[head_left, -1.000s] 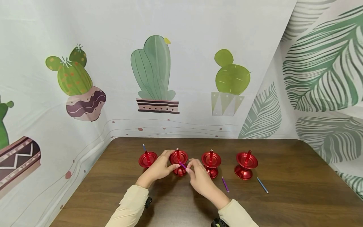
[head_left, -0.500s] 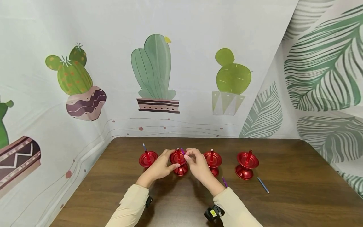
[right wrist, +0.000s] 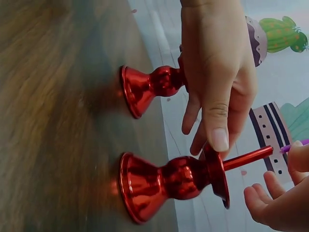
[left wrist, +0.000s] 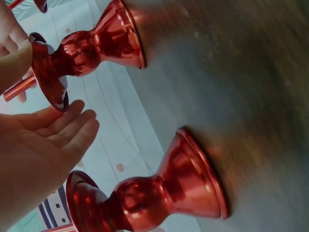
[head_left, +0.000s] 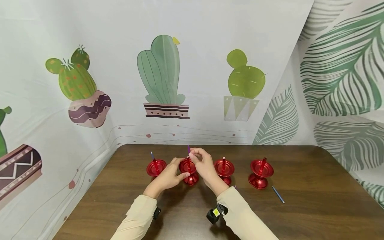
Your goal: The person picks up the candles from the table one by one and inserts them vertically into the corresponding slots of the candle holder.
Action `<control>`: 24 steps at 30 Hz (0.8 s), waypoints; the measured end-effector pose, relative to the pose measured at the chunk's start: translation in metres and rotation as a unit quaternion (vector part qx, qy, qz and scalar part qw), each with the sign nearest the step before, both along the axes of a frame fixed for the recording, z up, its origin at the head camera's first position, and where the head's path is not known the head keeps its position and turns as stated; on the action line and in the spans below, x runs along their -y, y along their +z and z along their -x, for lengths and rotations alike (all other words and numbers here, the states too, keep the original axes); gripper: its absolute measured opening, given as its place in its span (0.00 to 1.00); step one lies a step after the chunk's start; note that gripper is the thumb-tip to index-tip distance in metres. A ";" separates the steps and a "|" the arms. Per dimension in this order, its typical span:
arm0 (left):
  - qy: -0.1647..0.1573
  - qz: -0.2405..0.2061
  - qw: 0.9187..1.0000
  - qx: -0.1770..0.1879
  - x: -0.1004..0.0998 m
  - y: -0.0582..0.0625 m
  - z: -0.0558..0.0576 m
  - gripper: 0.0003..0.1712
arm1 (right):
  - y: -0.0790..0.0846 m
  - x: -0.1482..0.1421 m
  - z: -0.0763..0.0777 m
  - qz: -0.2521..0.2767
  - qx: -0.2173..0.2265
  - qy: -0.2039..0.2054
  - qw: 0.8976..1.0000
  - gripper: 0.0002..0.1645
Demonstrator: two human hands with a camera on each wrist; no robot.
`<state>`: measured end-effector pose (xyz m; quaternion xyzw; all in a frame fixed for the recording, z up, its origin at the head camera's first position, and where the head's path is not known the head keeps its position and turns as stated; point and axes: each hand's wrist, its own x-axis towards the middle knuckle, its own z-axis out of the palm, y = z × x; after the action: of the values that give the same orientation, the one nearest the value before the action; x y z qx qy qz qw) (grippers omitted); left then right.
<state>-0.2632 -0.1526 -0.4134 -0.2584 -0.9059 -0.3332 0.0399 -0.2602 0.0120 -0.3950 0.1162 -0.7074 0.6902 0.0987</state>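
My left hand (head_left: 168, 176) grips the dish rim of the second red metallic candlestick (head_left: 191, 180) from the left, thumb on the near side. My right hand (head_left: 207, 168) pinches a thin purple stick (head_left: 188, 149) between thumb and fingertips, upright above that candlestick's post. In the right wrist view the purple stick (right wrist: 285, 148) points its narrow end at the top of the red post (right wrist: 250, 157); a slight gap seems to show between them. In the left wrist view my left fingers (left wrist: 72, 123) touch the edge of the dish (left wrist: 47, 77).
The leftmost candlestick (head_left: 156, 167) has a blue stick (head_left: 152, 155) standing in its post. Two more candlesticks, a third (head_left: 227, 169) and a fourth (head_left: 258, 181), stand to the right. Another blue stick (head_left: 278, 194) lies on the wooden table (head_left: 315, 186). My right forearm mostly hides another purple stick.
My right hand has lifted the purple stick from the near side of the dish, turned it upright and brought it over the post. My left hand has kept its place.
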 end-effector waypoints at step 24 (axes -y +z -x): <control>-0.003 -0.001 1.000 -0.003 0.001 -0.002 0.001 0.36 | -0.010 0.010 0.016 0.027 -0.007 0.014 1.000 0.09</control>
<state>-0.2638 -0.1535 -0.4155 -0.2626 -0.9044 -0.3336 0.0419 -0.2761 0.0020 -0.4050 0.1281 -0.6863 0.7092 0.0975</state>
